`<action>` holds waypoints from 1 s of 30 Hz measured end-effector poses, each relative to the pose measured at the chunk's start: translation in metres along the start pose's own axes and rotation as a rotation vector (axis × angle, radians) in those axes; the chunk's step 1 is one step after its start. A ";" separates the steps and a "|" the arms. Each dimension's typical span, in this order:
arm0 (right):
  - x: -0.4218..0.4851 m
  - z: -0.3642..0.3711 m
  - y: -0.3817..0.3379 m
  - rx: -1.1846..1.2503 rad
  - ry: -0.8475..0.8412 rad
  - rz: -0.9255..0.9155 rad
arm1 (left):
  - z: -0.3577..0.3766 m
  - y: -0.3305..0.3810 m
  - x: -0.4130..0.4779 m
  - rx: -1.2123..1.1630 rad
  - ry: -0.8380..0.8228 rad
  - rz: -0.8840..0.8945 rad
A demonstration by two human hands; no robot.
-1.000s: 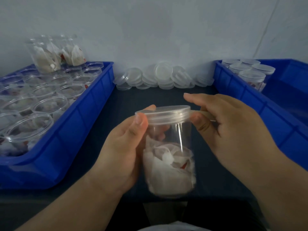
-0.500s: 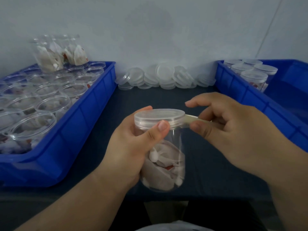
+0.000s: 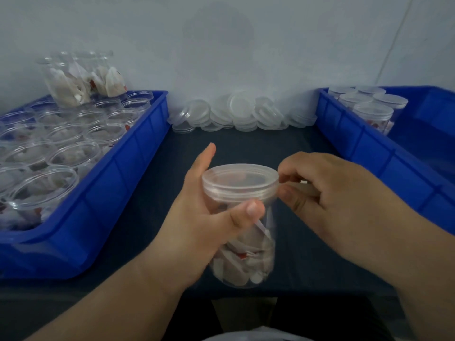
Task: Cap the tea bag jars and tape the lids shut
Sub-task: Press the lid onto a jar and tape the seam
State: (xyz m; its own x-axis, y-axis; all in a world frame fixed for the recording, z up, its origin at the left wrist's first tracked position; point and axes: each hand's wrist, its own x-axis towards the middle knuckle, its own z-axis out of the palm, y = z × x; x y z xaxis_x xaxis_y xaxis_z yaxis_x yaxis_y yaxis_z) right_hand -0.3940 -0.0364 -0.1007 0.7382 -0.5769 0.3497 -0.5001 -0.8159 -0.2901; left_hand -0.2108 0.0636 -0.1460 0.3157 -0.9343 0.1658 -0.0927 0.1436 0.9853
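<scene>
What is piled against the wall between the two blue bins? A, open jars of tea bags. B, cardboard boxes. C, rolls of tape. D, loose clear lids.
D: a heap of loose clear lids lies on the dark table at the foot of the wall, between the left blue bin and the right blue bin.

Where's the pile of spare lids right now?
In the head view the spare lids lie at the back of the dark table against the wall, between the left blue bin and the right blue bin.
</scene>
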 end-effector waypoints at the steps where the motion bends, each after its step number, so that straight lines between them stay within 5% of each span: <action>1: -0.001 0.003 0.000 -0.004 -0.008 0.001 | 0.001 0.000 0.000 0.088 0.030 0.026; 8: 0.002 0.004 0.007 0.041 -0.091 -0.016 | 0.004 -0.003 0.000 0.284 0.224 0.158; 17: -0.002 0.005 0.006 0.087 -0.096 -0.058 | 0.002 -0.002 -0.002 0.078 0.117 0.158; 30: -0.004 0.010 -0.011 -0.027 0.007 -0.064 | 0.008 -0.002 -0.001 0.320 0.216 0.235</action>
State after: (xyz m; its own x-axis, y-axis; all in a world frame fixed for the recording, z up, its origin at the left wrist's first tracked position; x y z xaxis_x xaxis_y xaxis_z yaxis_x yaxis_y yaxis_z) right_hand -0.3867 -0.0245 -0.1080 0.7657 -0.5239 0.3732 -0.4645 -0.8517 -0.2427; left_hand -0.2188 0.0612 -0.1482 0.4381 -0.7939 0.4216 -0.4617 0.2037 0.8633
